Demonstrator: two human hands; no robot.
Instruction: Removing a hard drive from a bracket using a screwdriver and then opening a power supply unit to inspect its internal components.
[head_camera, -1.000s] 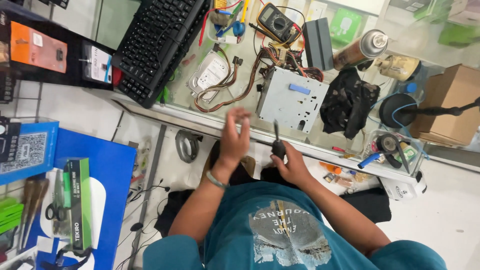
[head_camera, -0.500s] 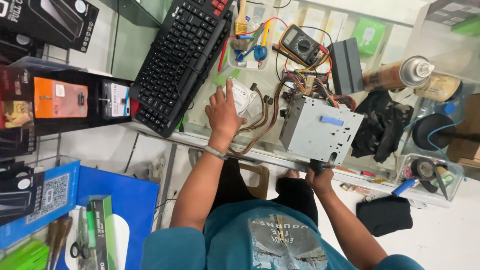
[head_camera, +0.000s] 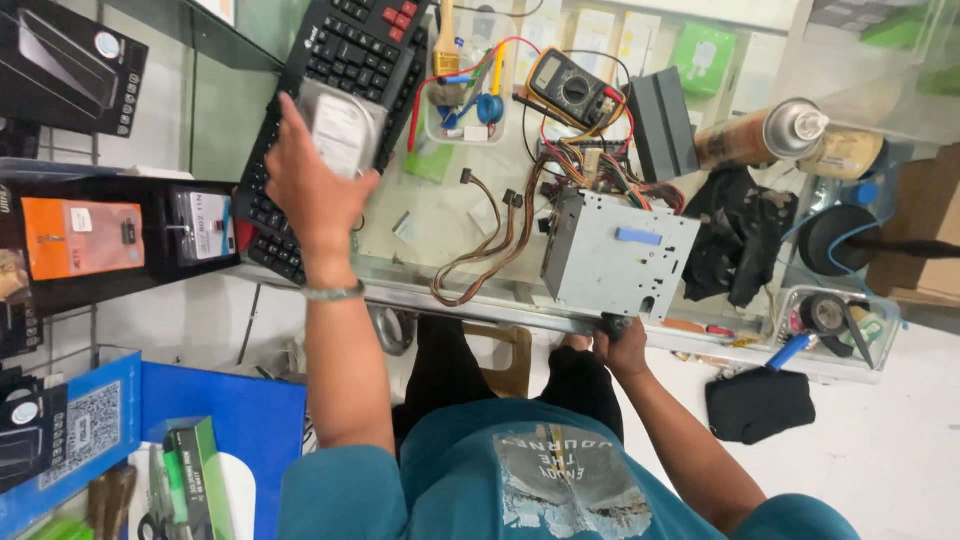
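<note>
The left hand (head_camera: 310, 190) holds a flat silver drive (head_camera: 343, 128) above the black keyboard (head_camera: 330, 90), far left. The right hand (head_camera: 622, 345) grips a dark tool at the metal box (head_camera: 618, 255), near edge. The box looks unfinished, its wires (head_camera: 490, 240) lying loose.
</note>
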